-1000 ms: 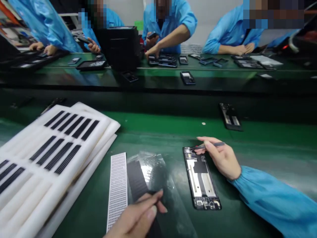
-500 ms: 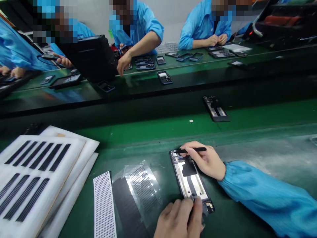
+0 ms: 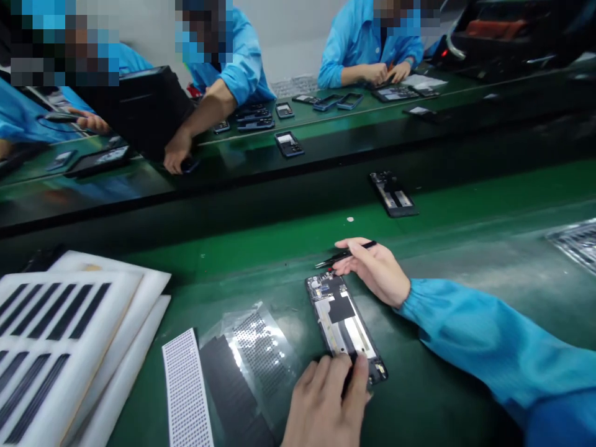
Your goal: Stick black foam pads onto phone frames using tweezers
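An opened phone (image 3: 342, 323), its circuit board and silvery battery bay exposed, lies slanted on the green bench. My left hand (image 3: 326, 397) has its fingers curled against the phone's lower end; the fingertips are partly hidden. Black tweezers (image 3: 344, 254) are held in my right hand (image 3: 379, 273), just beyond the phone's top edge, their tips pointing left and apart from the phone. To the left of the phone are a clear sheet with small dark pieces (image 3: 261, 341), dark strips (image 3: 235, 385) and a white dotted sheet (image 3: 189, 388).
White foam trays (image 3: 102, 316) with black strips are stacked at the left. Another opened phone (image 3: 395, 195) lies farther back. Across a dark ledge, co-workers in blue handle phones (image 3: 289, 144); one person's hand (image 3: 179, 152) reaches past a black bin (image 3: 144, 112). A silvery sheet (image 3: 577, 248) lies at right.
My right hand has lifted away from the phone's upper end, bringing the tweezers beyond its top edge. My left hand stays at the lower end. The view has shifted slightly.
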A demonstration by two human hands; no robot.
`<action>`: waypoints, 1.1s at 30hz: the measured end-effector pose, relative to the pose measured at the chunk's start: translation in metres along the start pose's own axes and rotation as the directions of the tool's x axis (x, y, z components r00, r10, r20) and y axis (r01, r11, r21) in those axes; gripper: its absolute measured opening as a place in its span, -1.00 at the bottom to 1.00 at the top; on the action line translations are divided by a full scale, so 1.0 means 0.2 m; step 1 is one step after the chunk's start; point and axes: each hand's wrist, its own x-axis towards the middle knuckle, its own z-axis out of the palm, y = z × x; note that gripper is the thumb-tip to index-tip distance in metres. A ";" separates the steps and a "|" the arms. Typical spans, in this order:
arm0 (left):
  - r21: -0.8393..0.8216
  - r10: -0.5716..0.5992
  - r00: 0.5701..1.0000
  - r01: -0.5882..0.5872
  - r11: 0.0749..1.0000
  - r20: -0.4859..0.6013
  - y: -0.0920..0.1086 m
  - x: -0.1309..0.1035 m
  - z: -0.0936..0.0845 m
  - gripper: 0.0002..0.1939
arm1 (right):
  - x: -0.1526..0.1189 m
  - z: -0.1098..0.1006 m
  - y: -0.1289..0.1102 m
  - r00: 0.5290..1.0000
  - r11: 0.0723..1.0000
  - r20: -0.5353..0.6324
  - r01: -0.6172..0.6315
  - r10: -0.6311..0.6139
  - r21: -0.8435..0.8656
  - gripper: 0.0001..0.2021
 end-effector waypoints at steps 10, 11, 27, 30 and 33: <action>-0.050 0.045 0.997 -0.042 0.998 0.060 0.02 0.03 0.00 -0.69 | 0.02 -0.06 -0.07 0.971 0.967 0.146 -0.211 0.190 0.140 -0.58; -0.042 0.033 0.997 -0.030 0.999 0.070 0.03 0.03 0.00 -0.68 | 0.02 -0.07 -0.07 0.967 0.965 0.163 -0.221 0.197 0.141 -0.58; 0.447 -0.235 0.915 0.069 0.892 0.328 -0.07 0.13 -0.14 0.01 | 0.01 -0.10 -0.09 0.944 0.945 0.211 -0.289 0.254 0.154 -0.65; 0.458 -0.245 0.941 0.114 0.881 0.236 -0.14 0.11 -0.19 -0.09 | 0.01 -0.07 -0.08 0.963 0.967 0.174 -0.226 0.204 0.120 -0.58; 0.385 -0.278 0.941 0.188 0.904 0.192 -0.17 0.12 -0.20 -0.37 | 0.01 -0.04 -0.06 0.984 0.992 0.138 -0.120 0.115 0.025 -0.50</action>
